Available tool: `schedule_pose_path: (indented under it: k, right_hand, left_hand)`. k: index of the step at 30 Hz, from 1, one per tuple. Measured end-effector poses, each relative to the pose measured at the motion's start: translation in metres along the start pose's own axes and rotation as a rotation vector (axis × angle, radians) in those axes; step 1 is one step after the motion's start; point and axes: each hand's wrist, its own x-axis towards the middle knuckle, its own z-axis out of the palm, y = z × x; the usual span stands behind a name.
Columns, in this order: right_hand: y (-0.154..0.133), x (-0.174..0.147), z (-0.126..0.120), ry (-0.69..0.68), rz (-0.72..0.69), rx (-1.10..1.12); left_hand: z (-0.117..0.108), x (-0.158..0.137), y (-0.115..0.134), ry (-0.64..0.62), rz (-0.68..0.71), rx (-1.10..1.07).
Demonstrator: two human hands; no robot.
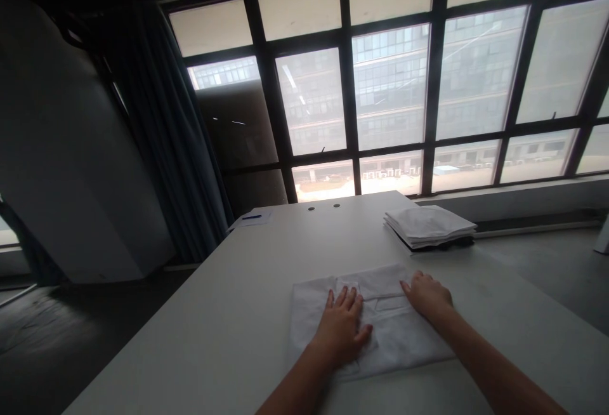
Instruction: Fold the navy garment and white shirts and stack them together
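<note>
A folded white shirt [399, 339] lies flat on the white table in front of me, with a pocket-like outline and a strip running across its upper face. Flat on its left half rests my left hand [340, 329], fingers spread and thumb out to the right. My right hand [428, 294] touches the shirt's upper right side, its thumb stretched left over the cloth and apart from the bent fingers. Some of the right fingertips are hard to see. Beyond the right hand sits a stack of folded white cloth [431, 224] with a dark layer at the bottom.
The white table [190, 345] reaches toward large windows [390, 85]. At its far left corner, a blue pen [252, 216] lies on paper [262, 219]. Two round holes are set near the far edge. A dark blue curtain [166, 129] hangs at the left.
</note>
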Motion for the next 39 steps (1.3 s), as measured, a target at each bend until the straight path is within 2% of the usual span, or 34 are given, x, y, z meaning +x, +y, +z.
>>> schedule_pose_path:
  k: [4,8,14,19,23,28,31,34,37,39]
  right_hand:
    - [-0.008,-0.002,0.01,-0.055,-0.032,0.034]
    - [-0.009,0.001,0.012,-0.092,-0.087,0.115]
    - [0.003,0.019,-0.001,-0.153,-0.182,0.361]
    - [0.018,0.023,-0.016,-0.297,-0.265,0.592]
    - [0.029,0.026,-0.022,-0.377,-0.205,0.692]
    - [0.036,0.031,-0.027,-0.35,-0.084,0.798]
    - [0.04,0.028,-0.027,-0.471,-0.056,0.838]
    - [0.04,0.024,-0.022,-0.56,-0.216,0.811]
    - [0.031,0.022,-0.014,-0.452,-0.38,0.786]
    - [0.024,0.022,-0.009,-0.402,-0.4,0.793]
  left_hand:
    - [0.007,-0.003,0.014,-0.046,-0.033,-0.037]
    - [0.006,-0.004,0.013,-0.042,-0.041,-0.08]
    - [0.003,-0.001,0.0,-0.065,-0.029,-0.136]
    - [0.005,0.005,-0.001,0.024,-0.036,-0.071]
    - [0.006,0.011,-0.002,0.084,-0.021,-0.027]
    - [0.01,0.015,-0.011,-0.006,-0.066,-0.054]
    - [0.013,0.016,-0.014,-0.016,-0.081,-0.049]
    - [0.015,0.016,-0.013,-0.014,-0.086,-0.053]
    - [0.016,0.015,-0.011,-0.013,-0.094,-0.053]
    - [0.016,0.015,-0.01,-0.018,-0.105,-0.052]
